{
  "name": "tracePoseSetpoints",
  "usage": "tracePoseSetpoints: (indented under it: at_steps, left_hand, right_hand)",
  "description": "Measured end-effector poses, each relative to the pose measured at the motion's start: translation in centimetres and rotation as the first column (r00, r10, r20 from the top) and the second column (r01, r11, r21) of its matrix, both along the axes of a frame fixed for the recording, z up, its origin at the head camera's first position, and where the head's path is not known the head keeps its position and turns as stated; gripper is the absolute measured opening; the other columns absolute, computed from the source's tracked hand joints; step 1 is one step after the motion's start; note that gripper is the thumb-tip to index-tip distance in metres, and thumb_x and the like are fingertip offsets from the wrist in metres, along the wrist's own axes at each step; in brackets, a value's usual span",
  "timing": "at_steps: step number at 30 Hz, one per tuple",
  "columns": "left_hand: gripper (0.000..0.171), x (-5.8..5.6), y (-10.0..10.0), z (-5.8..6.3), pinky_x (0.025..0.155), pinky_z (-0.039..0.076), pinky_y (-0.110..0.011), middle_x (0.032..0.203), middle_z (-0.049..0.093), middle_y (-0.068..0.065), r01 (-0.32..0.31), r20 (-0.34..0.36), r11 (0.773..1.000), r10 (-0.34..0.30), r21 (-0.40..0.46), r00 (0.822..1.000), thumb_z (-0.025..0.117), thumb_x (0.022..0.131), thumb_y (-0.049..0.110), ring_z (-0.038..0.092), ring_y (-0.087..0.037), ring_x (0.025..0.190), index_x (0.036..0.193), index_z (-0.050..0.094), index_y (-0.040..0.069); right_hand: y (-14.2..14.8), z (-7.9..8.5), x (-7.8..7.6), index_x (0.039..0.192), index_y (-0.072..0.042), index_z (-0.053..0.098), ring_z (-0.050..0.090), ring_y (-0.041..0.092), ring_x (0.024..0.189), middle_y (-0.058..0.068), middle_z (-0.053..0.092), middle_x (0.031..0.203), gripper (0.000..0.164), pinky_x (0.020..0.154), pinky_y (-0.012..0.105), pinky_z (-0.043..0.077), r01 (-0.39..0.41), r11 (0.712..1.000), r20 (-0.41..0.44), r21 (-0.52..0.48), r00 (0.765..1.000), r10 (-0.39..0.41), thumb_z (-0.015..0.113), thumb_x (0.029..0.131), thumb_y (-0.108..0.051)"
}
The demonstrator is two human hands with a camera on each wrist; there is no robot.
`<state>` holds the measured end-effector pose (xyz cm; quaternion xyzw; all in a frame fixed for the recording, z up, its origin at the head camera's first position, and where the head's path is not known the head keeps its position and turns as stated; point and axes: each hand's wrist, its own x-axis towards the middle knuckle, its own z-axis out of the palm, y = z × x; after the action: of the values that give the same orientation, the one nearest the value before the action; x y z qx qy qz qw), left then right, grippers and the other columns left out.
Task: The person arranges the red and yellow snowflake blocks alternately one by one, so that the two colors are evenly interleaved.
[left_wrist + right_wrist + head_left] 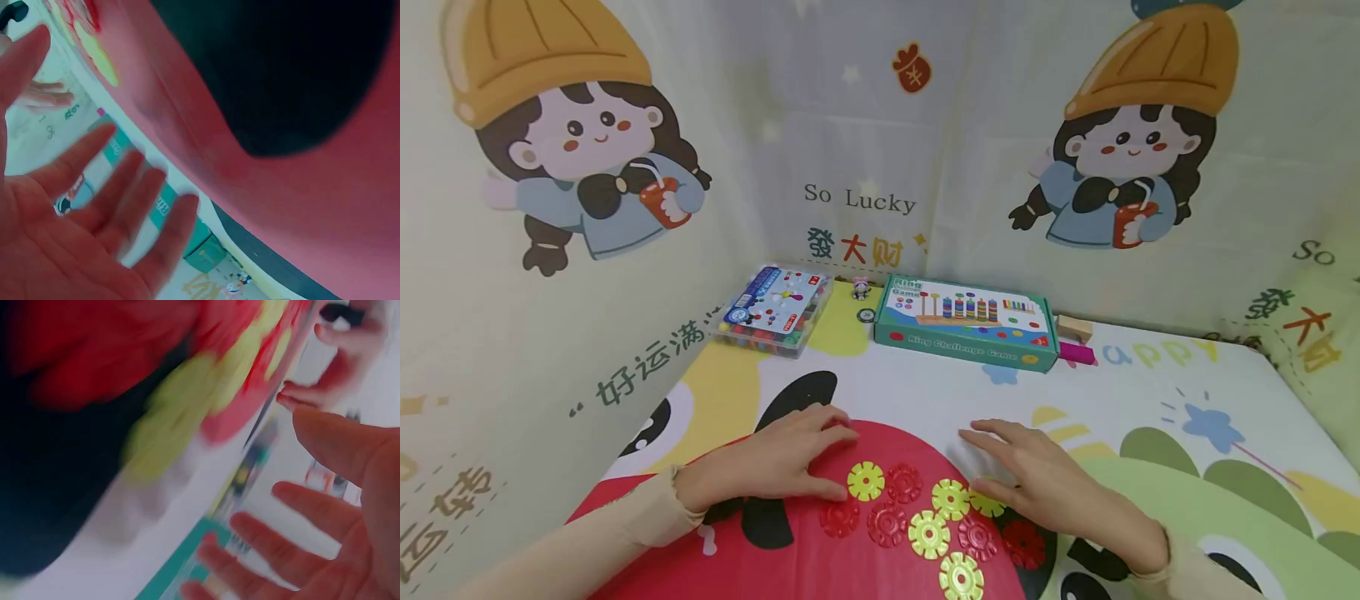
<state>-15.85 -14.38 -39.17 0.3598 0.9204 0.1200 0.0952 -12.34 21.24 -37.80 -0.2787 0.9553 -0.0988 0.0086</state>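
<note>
Several yellow flower-shaped plastic discs [928,534] and red flower-shaped discs [887,524] lie in a loose group on the red part of the printed table cover. My left hand [782,454] hovers at the group's left side, its fingers spread and holding nothing. Over the right side is my right hand [1037,471], its thumb above a yellow disc [988,503] that it partly hides. In the right wrist view the fingers [269,550] are apart, with nothing between them. Whether the right thumb touches the disc, I cannot tell.
Along the back stand a clear case of coloured pieces [767,312], a small figurine [860,288], a dark round piece [866,316], a green Ring Challenge Game box [966,323], a wooden block [1074,328] and a magenta block [1077,353]. Printed curtains hang behind and at the sides.
</note>
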Motion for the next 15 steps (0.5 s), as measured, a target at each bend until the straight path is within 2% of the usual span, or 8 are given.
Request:
tracePoseSetpoints:
  at_steps: [2,4,6,9,12,15]
  left_hand:
    - [0.069,0.7,-0.4,0.0,0.086,0.053,-0.032,0.125,0.049,0.012,0.02,0.045,0.999,-0.021,0.033,0.999,0.068,0.066,0.071,0.045,-0.007,0.115,0.125,0.055,0.035]
    - [0.061,1.2,-0.8,0.1,0.08,0.053,-0.026,0.115,0.052,0.016,0.042,0.073,0.998,-0.046,0.049,0.996,0.071,0.065,0.069,0.047,-0.003,0.107,0.116,0.059,0.038]
    - [0.055,1.4,-1.1,0.0,0.078,0.053,-0.023,0.11,0.053,0.017,0.076,0.083,0.995,-0.081,0.065,0.993,0.074,0.065,0.065,0.049,-0.001,0.103,0.112,0.061,0.039]
    - [0.048,1.7,-1.2,-0.2,0.079,0.051,-0.021,0.106,0.054,0.018,0.119,0.086,0.989,-0.127,0.087,0.988,0.075,0.068,0.059,0.05,0.002,0.099,0.111,0.064,0.04]
    - [0.042,1.6,-1.2,-0.4,0.08,0.05,-0.021,0.106,0.055,0.018,0.141,0.075,0.984,-0.149,0.105,0.986,0.074,0.073,0.053,0.049,0.004,0.097,0.112,0.065,0.04]
    - [0.04,1.8,-1.2,-0.5,0.079,0.05,-0.02,0.104,0.055,0.019,0.149,0.059,0.983,-0.155,0.104,0.986,0.073,0.075,0.053,0.05,0.004,0.095,0.112,0.066,0.041]
  right_hand:
    - [-2.2,0.3,-0.4,0.133,-0.03,0.054,0.051,0.017,0.122,-0.004,0.054,0.133,0.059,0.091,0.045,0.051,-0.101,0.995,0.041,-0.019,0.994,0.102,0.069,0.08,-0.05]
    - [-4.3,0.6,-0.8,0.133,-0.032,0.054,0.051,0.014,0.12,-0.006,0.055,0.131,0.056,0.089,0.04,0.053,-0.202,0.979,0.073,-0.022,0.976,0.203,0.069,0.081,-0.046]
    - [-6.3,0.6,-1.2,0.133,-0.033,0.053,0.053,0.013,0.118,-0.007,0.056,0.129,0.056,0.088,0.036,0.053,-0.307,0.952,0.085,-0.006,0.948,0.306,0.07,0.081,-0.045]
    - [-8.7,0.3,-1.6,0.134,-0.034,0.052,0.053,0.013,0.118,-0.005,0.056,0.129,0.058,0.087,0.032,0.053,-0.443,0.896,0.074,0.045,0.895,0.439,0.071,0.08,-0.045]
    - [-10.5,-0.4,-2.1,0.133,-0.033,0.054,0.054,0.013,0.116,-0.004,0.058,0.127,0.057,0.085,0.027,0.054,-0.518,0.851,0.018,0.09,0.855,0.518,0.071,0.079,-0.046]
    - [-11.6,-1.1,-2.4,0.129,-0.031,0.058,0.056,0.011,0.109,-0.003,0.06,0.121,0.054,0.081,0.021,0.053,-0.533,0.84,-0.039,0.102,0.842,0.538,0.072,0.078,-0.045]
